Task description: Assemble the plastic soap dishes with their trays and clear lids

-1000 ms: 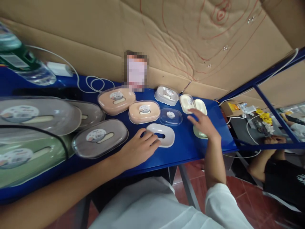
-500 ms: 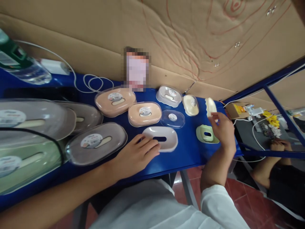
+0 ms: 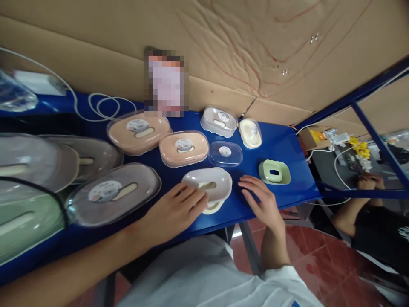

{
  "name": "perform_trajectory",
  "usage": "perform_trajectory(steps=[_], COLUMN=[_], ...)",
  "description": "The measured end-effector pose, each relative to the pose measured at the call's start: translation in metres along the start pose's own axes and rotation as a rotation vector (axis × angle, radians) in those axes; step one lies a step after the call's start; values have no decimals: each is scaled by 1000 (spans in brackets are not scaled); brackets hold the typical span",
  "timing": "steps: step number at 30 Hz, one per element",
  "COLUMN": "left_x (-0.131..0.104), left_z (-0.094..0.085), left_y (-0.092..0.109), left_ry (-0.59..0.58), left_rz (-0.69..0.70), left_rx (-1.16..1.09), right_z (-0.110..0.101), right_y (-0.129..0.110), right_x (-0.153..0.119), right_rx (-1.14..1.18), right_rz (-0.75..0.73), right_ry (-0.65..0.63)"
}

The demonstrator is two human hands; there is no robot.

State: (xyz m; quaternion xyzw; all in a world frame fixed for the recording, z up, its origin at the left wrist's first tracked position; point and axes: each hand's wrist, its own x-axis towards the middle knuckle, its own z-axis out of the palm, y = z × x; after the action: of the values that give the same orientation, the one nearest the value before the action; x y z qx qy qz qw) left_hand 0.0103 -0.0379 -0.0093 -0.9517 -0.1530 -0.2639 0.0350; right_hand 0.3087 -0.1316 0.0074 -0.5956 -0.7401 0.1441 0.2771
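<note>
A pale lilac dish [image 3: 223, 189] with an oval opening lies over a cream dish [image 3: 214, 209], whose edge shows at the front. My left hand [image 3: 179, 209] is closed on the left end of the lilac dish. Just right of these dishes hovers my right hand [image 3: 260, 199], fingers apart and nothing in them. Behind them lies a clear lid [image 3: 236, 160] with a round label. To the right sits a light green dish [image 3: 284, 174] with a dark opening. A lidded cream dish [image 3: 246, 135] and a lidded lilac one [image 3: 207, 123] stand at the back.
Two lidded peach dishes [image 3: 198, 145] and several larger lidded grey and green ones fill the left of the blue table [image 3: 297, 155]. A bottle [image 3: 15, 96] and white cable [image 3: 75, 106] lie at the back left. Beyond the blue frame, a person's hands [image 3: 367, 181] show.
My right hand has come left and toward me from the back right, where it was at the cream dish. That dish now lies beneath the lilac one. The view has shifted slightly.
</note>
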Motion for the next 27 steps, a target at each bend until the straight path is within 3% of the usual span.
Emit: perform_trajectory(steps=[3, 8, 14, 24, 27], left_x=[-3, -2, -1, -7, -6], left_z=[3, 2, 7, 14, 16], left_y=[8, 15, 13, 12, 11], left_ry=[-23, -24, -187, -98, -97], left_rz=[40, 24, -143, -66, -71], left_rx=[8, -27, -31, -45, -39], right_z=[3, 23, 43, 53, 47], right_y=[1, -3, -6, -9, -9], right_x=[-11, 2, 21, 16, 16], right_rx=[8, 40, 85, 27, 0], right_rz=[53, -90, 32, 2, -19], right_ry=[32, -185, -15, -17, -32])
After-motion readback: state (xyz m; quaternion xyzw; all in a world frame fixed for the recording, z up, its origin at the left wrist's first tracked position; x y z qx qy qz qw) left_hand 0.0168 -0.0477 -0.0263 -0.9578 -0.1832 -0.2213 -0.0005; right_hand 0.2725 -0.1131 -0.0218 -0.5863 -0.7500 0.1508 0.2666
